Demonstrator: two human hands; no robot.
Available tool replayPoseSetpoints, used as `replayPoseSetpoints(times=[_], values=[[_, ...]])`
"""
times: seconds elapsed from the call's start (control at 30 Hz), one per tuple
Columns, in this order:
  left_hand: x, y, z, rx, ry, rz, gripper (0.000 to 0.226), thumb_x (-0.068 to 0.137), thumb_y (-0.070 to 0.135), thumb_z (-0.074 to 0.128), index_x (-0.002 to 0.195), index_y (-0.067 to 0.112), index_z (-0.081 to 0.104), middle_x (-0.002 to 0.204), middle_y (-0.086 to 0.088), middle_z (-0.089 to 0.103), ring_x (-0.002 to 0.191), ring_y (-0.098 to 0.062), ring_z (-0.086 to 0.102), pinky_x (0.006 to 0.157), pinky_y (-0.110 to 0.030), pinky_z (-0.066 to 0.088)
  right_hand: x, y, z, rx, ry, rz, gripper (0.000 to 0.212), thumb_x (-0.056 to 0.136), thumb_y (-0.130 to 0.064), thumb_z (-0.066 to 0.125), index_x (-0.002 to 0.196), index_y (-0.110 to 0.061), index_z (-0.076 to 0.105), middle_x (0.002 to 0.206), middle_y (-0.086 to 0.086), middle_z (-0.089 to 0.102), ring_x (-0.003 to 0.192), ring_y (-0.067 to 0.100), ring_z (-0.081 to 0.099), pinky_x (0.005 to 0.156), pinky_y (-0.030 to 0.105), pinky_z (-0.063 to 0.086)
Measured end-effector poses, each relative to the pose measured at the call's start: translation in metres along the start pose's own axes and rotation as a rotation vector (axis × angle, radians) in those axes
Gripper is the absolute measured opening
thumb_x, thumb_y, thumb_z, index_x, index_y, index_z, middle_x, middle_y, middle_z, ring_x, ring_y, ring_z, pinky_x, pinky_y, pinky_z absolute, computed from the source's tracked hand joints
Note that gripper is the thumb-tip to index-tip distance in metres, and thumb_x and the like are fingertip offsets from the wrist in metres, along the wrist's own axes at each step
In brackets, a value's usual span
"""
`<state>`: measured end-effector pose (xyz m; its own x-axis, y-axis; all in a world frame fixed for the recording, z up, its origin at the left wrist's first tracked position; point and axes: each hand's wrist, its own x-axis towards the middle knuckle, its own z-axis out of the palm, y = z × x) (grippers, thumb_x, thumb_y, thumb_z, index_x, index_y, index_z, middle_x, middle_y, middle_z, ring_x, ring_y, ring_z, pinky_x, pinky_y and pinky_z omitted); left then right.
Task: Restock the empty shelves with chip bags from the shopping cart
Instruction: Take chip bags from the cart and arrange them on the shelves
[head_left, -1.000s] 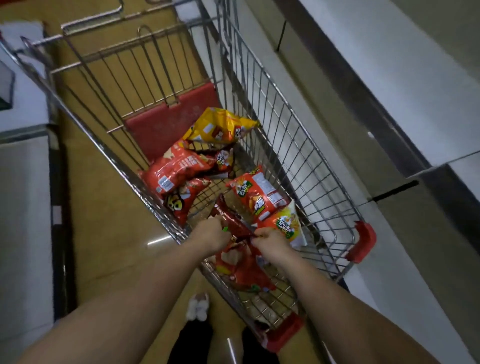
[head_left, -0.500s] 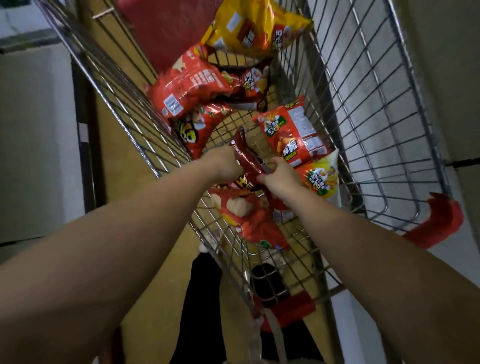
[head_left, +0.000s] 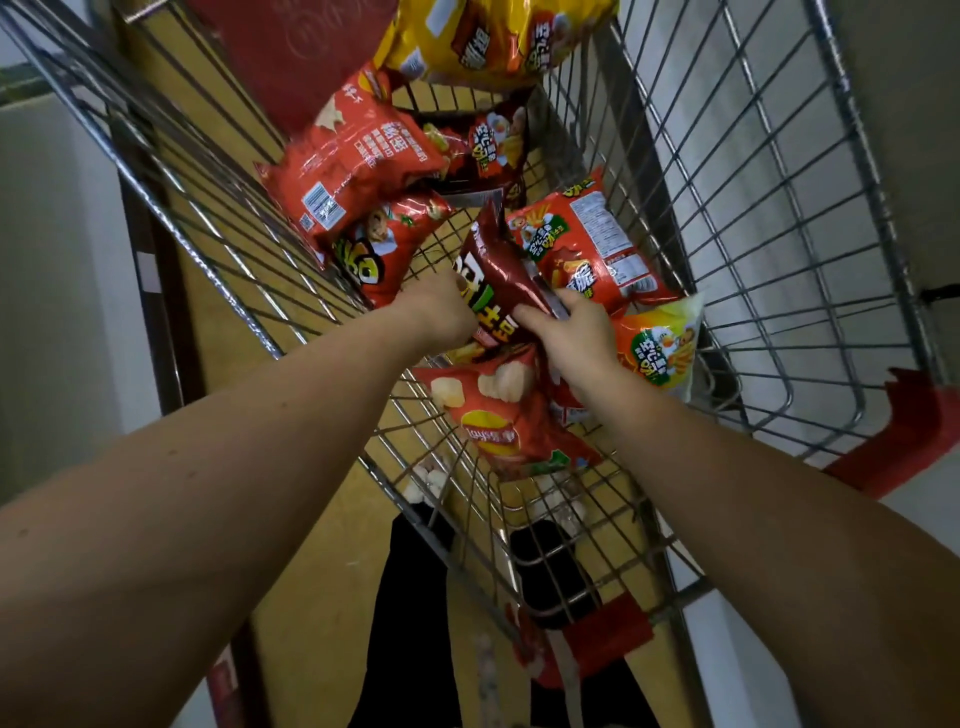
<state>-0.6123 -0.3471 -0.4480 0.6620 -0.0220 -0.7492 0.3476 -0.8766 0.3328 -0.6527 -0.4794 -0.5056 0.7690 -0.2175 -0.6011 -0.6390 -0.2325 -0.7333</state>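
Note:
Both my hands reach down into a wire shopping cart (head_left: 769, 218) that holds several chip bags. My left hand (head_left: 441, 312) and my right hand (head_left: 571, 332) grip a dark red chip bag (head_left: 498, 265) from either side, its top end tilted up off the pile. Under my hands lies a red bag (head_left: 498, 415) printed with chips. Right of them are an orange-red bag (head_left: 587, 249) and a yellow-green bag (head_left: 660, 343). Farther in lie red bags (head_left: 353, 166) and a yellow bag (head_left: 493, 41).
The cart's red child-seat flap (head_left: 291, 52) stands at the far end, with red corner bumpers (head_left: 914, 436) near me. Pale shelf fronts (head_left: 57, 291) flank the cart on both sides. My dark trouser legs (head_left: 410, 623) and shoes show through the cart's wire floor.
My view has dropped closer into the cart and my arms have stretched deeper. Both hands keep their hold on the dark red bag, which now stands more upright.

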Motion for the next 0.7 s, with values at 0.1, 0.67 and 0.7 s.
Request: replayPoseSetpoints(times=[0.1,0.67,0.7], values=[[0.006,-0.002,-0.003,-0.095,0.026,-0.021,0.060,0.091,0.017,0.058,0.143,0.009,0.029,0.139,-0.017,0.043,0.123,-0.033,0.047,0.099,-0.035,0.043,0.006,-0.014,-0.011,0.310,-0.056,0.066,0.016,0.081,-0.011,0.069,0.096,-0.016,0.063,0.096,0.006,0.067,0.090,0.023,0.065,0.086,0.038,0.054],[0.015,0.026,-0.043,-0.252,-0.104,0.243,0.107,0.062,0.039,0.082,0.146,0.018,0.020,0.145,0.000,0.039,0.133,-0.020,0.039,0.107,-0.034,0.036,0.021,-0.037,-0.093,0.760,-0.287,0.162,0.056,0.053,-0.004,0.066,0.109,-0.001,0.058,0.099,0.012,0.063,0.090,0.025,0.062,0.084,0.035,0.054],[0.015,0.027,-0.039,-0.251,-0.119,0.248,0.110,0.061,0.042,0.081,0.148,0.019,0.017,0.148,0.001,0.038,0.134,-0.021,0.038,0.109,-0.035,0.035,0.020,-0.034,-0.093,0.773,-0.268,0.162,0.053,0.058,-0.004,0.066,0.110,-0.001,0.058,0.101,0.013,0.062,0.092,0.025,0.060,0.089,0.037,0.050]])
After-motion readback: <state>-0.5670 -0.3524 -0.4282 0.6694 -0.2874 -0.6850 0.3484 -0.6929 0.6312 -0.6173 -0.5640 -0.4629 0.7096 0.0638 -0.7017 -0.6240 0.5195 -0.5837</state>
